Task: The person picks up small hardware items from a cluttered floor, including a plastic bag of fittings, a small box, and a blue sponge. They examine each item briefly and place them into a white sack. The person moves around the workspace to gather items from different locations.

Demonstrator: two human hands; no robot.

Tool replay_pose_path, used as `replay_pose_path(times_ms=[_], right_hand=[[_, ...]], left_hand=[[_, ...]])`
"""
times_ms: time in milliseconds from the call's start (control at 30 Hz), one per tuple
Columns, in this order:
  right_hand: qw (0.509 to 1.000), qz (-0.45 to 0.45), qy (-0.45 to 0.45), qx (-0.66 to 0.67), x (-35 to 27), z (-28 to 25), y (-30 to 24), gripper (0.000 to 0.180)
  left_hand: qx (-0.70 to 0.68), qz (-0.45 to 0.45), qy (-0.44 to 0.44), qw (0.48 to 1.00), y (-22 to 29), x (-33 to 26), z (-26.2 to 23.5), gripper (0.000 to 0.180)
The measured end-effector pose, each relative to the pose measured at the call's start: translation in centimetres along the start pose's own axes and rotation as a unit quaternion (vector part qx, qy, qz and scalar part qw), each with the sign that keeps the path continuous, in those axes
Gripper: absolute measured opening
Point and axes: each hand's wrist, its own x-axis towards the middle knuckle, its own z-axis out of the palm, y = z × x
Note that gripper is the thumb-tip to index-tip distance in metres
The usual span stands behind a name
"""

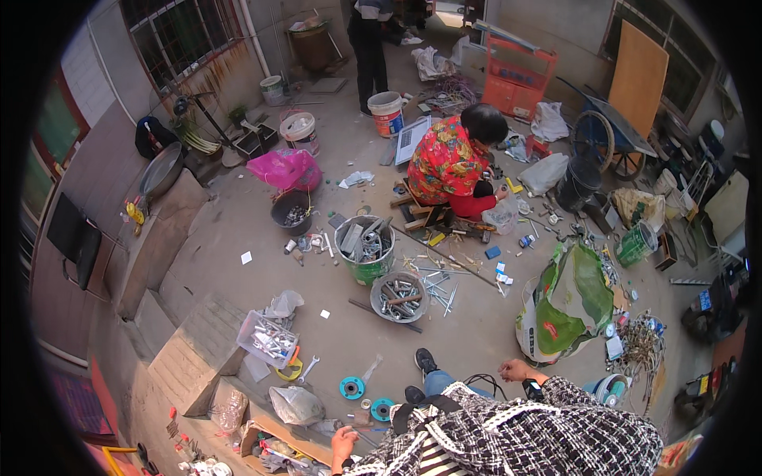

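My left hand (343,446) hangs low beside an open cardboard box (305,447) of mixed tools and parts, fingers loosely apart with nothing visible in them. My right hand (516,370), a dark watch at its wrist, is out over the ground near a large green-and-white woven sack (573,305). Its fingers are loosely bent and I see nothing in them. Between my hands lie a black cable (482,379) and two round teal discs, the left disc (352,388) and the right disc (382,409). A grey plastic bag (297,405) and an open-end wrench (309,368) lie left of the discs.
Ahead stand a bowl of metal rods (399,297), a green bucket of metal pieces (364,247) and a clear bin (268,337). A person in a red floral top (448,163) sits beyond, another (369,55) stands farther back. Concrete steps (190,349) rise left; a wheelbarrow (607,131) is far right.
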Motion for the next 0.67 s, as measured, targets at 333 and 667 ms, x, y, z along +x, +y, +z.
replay_pose_path(times_ms=[333,667], right_hand=[[0.972,-0.121,0.159,0.125,6.4,-9.3,-20.9,0.026],[0.624,-0.709,0.327,0.03,-12.2,-15.8,-64.9,0.039]], left_hand=[[0.037,-0.026,0.007,0.999,13.9,8.6,-0.5,0.042],[0.184,-0.039,-0.067,0.98,28.1,20.3,-5.2,0.038]])
